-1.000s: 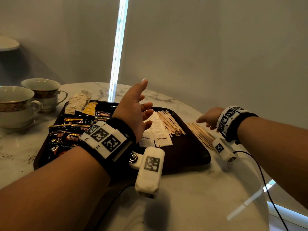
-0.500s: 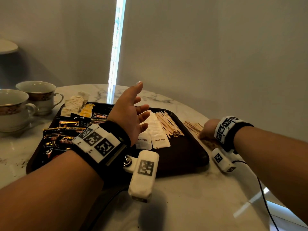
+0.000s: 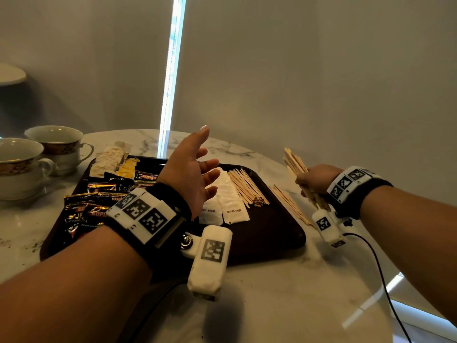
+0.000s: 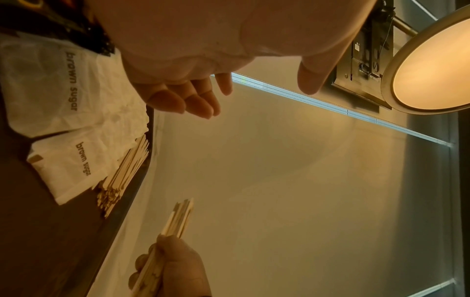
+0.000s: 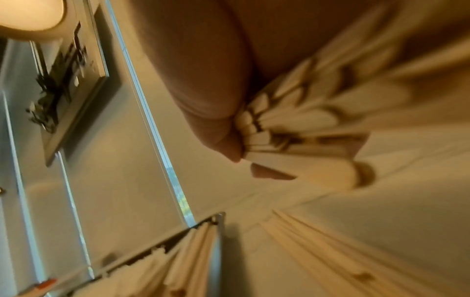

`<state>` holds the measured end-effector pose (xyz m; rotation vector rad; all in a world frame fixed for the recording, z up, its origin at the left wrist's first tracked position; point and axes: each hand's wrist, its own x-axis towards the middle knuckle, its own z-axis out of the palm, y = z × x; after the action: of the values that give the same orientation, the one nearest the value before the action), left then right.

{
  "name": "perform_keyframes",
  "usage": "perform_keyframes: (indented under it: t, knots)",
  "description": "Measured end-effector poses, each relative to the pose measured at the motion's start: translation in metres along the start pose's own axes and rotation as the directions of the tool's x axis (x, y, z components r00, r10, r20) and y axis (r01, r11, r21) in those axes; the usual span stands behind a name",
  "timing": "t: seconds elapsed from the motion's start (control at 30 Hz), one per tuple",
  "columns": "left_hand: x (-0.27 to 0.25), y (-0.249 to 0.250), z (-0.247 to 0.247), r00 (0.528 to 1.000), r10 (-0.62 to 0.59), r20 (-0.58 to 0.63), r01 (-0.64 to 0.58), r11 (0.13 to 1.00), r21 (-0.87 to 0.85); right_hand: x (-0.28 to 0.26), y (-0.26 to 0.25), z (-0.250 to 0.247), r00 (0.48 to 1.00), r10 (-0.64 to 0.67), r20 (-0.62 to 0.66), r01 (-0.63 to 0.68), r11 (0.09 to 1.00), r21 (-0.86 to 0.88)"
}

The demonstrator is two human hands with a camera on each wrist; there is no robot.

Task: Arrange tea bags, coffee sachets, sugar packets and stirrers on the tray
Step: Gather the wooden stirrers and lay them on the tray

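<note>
Your right hand (image 3: 315, 178) is gripping a bundle of wooden stirrers (image 3: 295, 162), its grip closed around their lower half so the upper ends are fanning up and away from you. You are holding the bundle above the counter (image 3: 272, 293), just beside the right edge of the tray (image 3: 284, 233). In the right wrist view the stirrer ends are showing blurred against your palm.

More loose stirrers (image 3: 289, 204) are lying on the counter between the tray and your right hand. On the tray itself a neat stirrer pile (image 3: 247, 186) is lying along the right side, touching the white brown sugar packets (image 3: 232, 209) next to it. Dark coffee sachets (image 3: 99, 201) are filling the left part of the tray, and pale tea bags (image 3: 108, 159) are sitting at its far left corner.

Your left hand (image 3: 190, 174) is hovering over the middle of the tray, above the sugar packets, with its grip wide, fingers spread loosely and holding nothing.

Two teacups (image 3: 37, 157) are standing on the counter to the left of the tray.
</note>
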<state>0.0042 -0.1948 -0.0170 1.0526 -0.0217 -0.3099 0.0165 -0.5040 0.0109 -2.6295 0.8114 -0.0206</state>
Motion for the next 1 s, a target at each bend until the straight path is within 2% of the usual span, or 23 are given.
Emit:
perform_keyframes:
  t: [0.07,0.13,0.23,0.3,0.4,0.47,0.53,0.6,0.67,0.73,0.83,0.9,1.0]
  knots:
    - [-0.001,0.0,0.001,1.0,-0.002,0.004,0.002,1.0,0.011,-0.004,-0.005,0.001,1.0,-0.009,0.03,0.001,0.968,0.252]
    - [-0.001,-0.001,0.002,1.0,-0.01,0.022,0.01,1.0,0.023,-0.018,-0.014,0.004,0.995,-0.047,0.092,-0.005,0.868,0.496]
    - [-0.002,-0.004,0.003,0.998,-0.008,0.063,0.005,0.999,0.052,-0.048,-0.035,0.01,0.961,-0.195,0.197,0.002,0.716,0.698]
    - [-0.001,-0.005,0.002,0.995,-0.011,0.094,0.002,0.995,0.097,-0.072,-0.052,0.017,0.907,-0.329,0.262,-0.007,0.611,0.792]
    - [-0.008,-0.002,0.001,0.974,-0.027,0.223,-0.014,0.984,0.18,-0.112,-0.077,0.032,0.776,-0.55,0.31,-0.005,0.485,0.875]
    - [-0.014,-0.002,0.002,0.942,-0.007,0.336,-0.077,0.968,0.237,-0.13,-0.088,0.042,0.689,-0.651,0.319,0.039,0.472,0.881]
    - [-0.018,-0.004,0.003,0.936,0.047,0.349,-0.154,0.946,0.284,-0.141,-0.092,0.051,0.636,-0.701,0.323,0.067,0.466,0.882]
    - [-0.016,-0.004,0.005,0.935,0.113,0.336,-0.231,0.913,0.337,-0.144,-0.092,0.059,0.642,-0.71,0.289,0.045,0.412,0.91]
    - [-0.015,-0.006,0.004,0.928,0.16,0.336,-0.284,0.887,0.363,-0.144,-0.09,0.064,0.69,-0.688,0.224,0.081,0.382,0.921]
    - [-0.015,-0.005,0.004,0.928,0.189,0.322,-0.308,0.875,0.373,-0.142,-0.088,0.069,0.709,-0.68,0.188,0.111,0.37,0.922]
    - [-0.015,-0.008,0.005,0.928,0.22,0.3,-0.328,0.865,0.381,-0.142,-0.088,0.073,0.709,-0.675,0.204,0.031,0.319,0.947]
    - [-0.015,-0.009,0.005,0.939,0.222,0.261,-0.311,0.875,0.372,-0.141,-0.087,0.075,0.689,-0.694,0.207,-0.009,0.278,0.961]
    - [-0.016,-0.008,0.006,0.945,0.202,0.256,-0.292,0.874,0.39,-0.141,-0.083,0.078,0.675,-0.717,0.172,0.011,0.243,0.97]
